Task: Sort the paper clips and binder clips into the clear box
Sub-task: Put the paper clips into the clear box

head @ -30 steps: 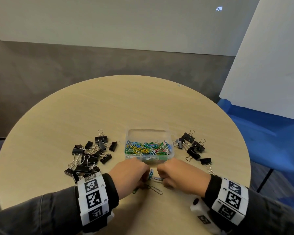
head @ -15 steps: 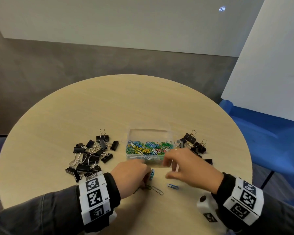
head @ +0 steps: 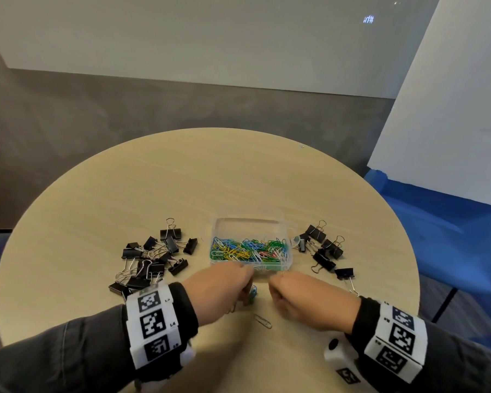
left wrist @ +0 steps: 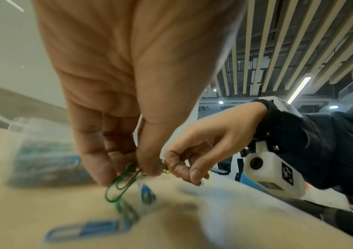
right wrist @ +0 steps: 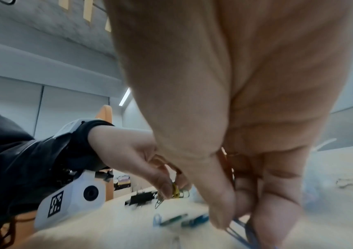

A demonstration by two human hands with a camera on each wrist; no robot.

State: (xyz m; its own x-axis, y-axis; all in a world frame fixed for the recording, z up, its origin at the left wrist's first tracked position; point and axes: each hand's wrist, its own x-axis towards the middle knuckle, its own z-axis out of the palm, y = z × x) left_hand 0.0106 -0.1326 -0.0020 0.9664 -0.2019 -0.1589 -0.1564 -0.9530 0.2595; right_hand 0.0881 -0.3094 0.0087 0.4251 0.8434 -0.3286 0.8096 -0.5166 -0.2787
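Observation:
The clear box (head: 275, 222) stands mid-table, its near half full of coloured paper clips (head: 247, 249). Black binder clips lie in one heap on its left (head: 150, 259) and another on its right (head: 325, 248). Just in front of the box, my left hand (head: 245, 297) pinches a green paper clip (left wrist: 121, 182) together with a yellow one (right wrist: 175, 192). Close beside it, my right hand (right wrist: 241, 220) is curled down on the table, thumb and fingers pinching a blue paper clip (right wrist: 238, 233). A silver paper clip (head: 263, 321) and a blue one (head: 253, 292) lie loose between the hands.
The round wooden table (head: 182, 180) is bare behind the box. One binder clip (head: 345, 273) lies apart near my right wrist. A blue surface (head: 437, 222) and a white panel (head: 451, 109) stand off the table's right side.
My right hand reached up to the box half a second ago, then dropped back to the table beside the left hand, over the blue clip lying there. The left hand stayed put.

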